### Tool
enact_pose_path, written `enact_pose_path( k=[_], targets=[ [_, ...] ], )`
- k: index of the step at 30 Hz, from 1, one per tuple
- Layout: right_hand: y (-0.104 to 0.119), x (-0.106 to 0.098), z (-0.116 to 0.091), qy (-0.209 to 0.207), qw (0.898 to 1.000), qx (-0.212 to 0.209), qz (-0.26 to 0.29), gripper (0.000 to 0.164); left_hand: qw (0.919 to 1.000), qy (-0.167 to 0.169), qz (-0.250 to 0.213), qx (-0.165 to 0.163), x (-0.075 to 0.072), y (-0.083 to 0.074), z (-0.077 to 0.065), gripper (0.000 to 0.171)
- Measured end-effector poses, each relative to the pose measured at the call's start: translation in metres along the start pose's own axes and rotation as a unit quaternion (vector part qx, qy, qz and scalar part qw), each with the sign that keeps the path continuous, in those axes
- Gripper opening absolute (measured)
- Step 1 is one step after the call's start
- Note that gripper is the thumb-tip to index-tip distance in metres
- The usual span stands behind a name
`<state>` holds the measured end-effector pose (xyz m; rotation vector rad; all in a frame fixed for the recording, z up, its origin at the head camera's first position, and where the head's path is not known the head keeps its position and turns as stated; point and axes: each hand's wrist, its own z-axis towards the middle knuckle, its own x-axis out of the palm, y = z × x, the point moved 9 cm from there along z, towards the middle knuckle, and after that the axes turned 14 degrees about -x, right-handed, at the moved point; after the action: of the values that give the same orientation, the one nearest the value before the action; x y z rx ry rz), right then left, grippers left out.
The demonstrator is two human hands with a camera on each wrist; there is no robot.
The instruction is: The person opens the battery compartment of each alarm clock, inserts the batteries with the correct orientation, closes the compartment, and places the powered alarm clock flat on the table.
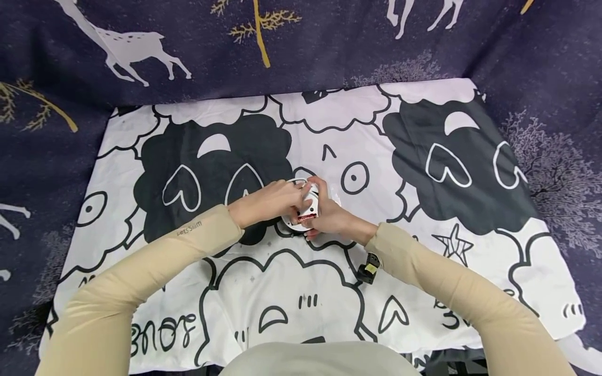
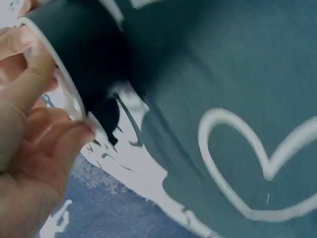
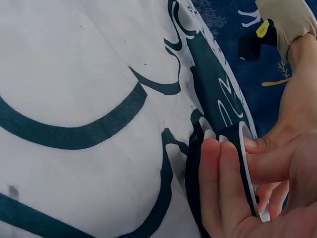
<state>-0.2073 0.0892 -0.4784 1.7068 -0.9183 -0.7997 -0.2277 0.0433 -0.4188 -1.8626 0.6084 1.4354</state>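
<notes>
Both hands are on a short round cylinder with a black side (image 2: 81, 47) and a white face (image 1: 309, 210). Several dark dots and a red strip mark the face in the head view. My left hand (image 1: 278, 201) reaches over it from the left, fingertips at the white rim (image 2: 74, 91) in the left wrist view. From the other side, my right hand (image 1: 331, 214) grips the cylinder; two fingers (image 3: 218, 171) lie along its black side, with the thumb over the face. The hands hide much of the face.
A white cloth (image 1: 287, 282) with black cartoon drawings covers the table. Dark blue curtains (image 1: 324, 47) printed with deer and trees stand behind and at both sides. A small black device with a yellow patch (image 1: 369, 269) sits at my right wrist.
</notes>
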Motion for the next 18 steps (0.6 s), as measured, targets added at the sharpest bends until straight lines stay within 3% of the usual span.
enact_pose_path(
  k=[4,7,10,15,18],
  targets=[
    [0.0,0.001,-0.001,0.0,1.0,0.005,0.001,0.089,0.9945,0.005,-0.079,-0.068,-0.004,0.008,0.002,0.015],
    [0.001,0.003,-0.002,0.002,1.0,0.009,0.004,0.089,0.9901,0.001,-0.102,-0.096,-0.007,0.01,0.0,0.023],
    [0.001,0.001,-0.001,-0.002,1.0,0.014,0.003,0.09,0.9862,-0.002,-0.119,-0.115,-0.009,0.011,-0.001,0.027],
    [-0.003,-0.003,-0.001,-0.007,1.0,0.028,0.003,0.09,0.9802,0.014,-0.136,-0.143,-0.005,0.016,0.001,0.047],
    [-0.008,-0.005,-0.002,-0.014,0.999,0.03,-0.007,0.087,0.9806,0.038,-0.142,-0.129,0.002,0.019,-0.001,0.058]
  ],
)
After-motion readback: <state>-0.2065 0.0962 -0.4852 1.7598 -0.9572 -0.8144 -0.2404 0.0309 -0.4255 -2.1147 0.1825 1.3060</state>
